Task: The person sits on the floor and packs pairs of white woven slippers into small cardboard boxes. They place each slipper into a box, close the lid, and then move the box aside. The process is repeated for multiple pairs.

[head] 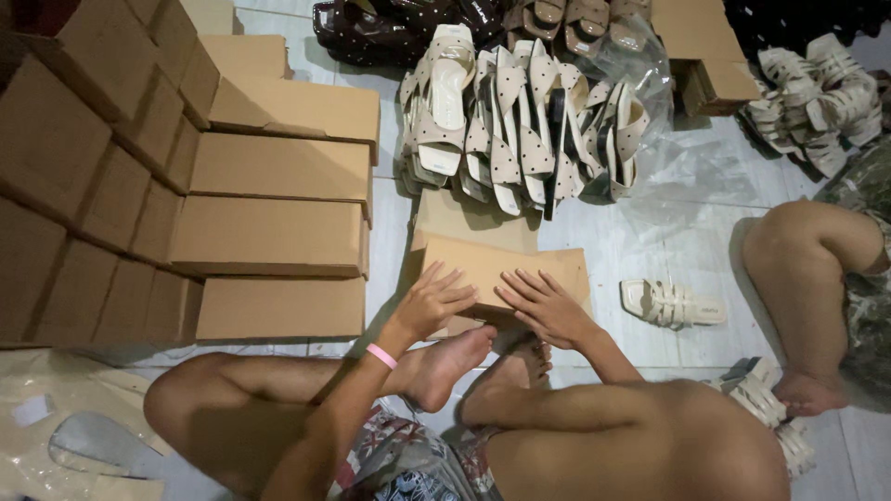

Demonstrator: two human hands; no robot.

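Pressing down with both palms: left hand [434,301] and right hand [548,304] lie flat on a closed cardboard box [497,269] on the tiled floor [650,232], fingers spread apart, nothing clamped. The left hand covers the box's near left corner; the right hand sits at the middle of the near edge. A pink wristband [381,355] circles the left wrist. The person's own bare feet tuck against the box's near edge, just under the hands.

Edges: the box's far edge runs just beside a row of cream dotted sandals [520,116] standing on their sides. Its left edge lies near a stack of closed cardboard boxes [274,199], with a narrow strip of floor between. To the right, a single cream strappy sandal [670,302] lies flat, apart from the box.

Open room: bare tiles to the right of the box and behind the single sandal, partly covered by clear plastic wrap [687,172]. Another person's bent leg [807,269] bounds that space on the far right.
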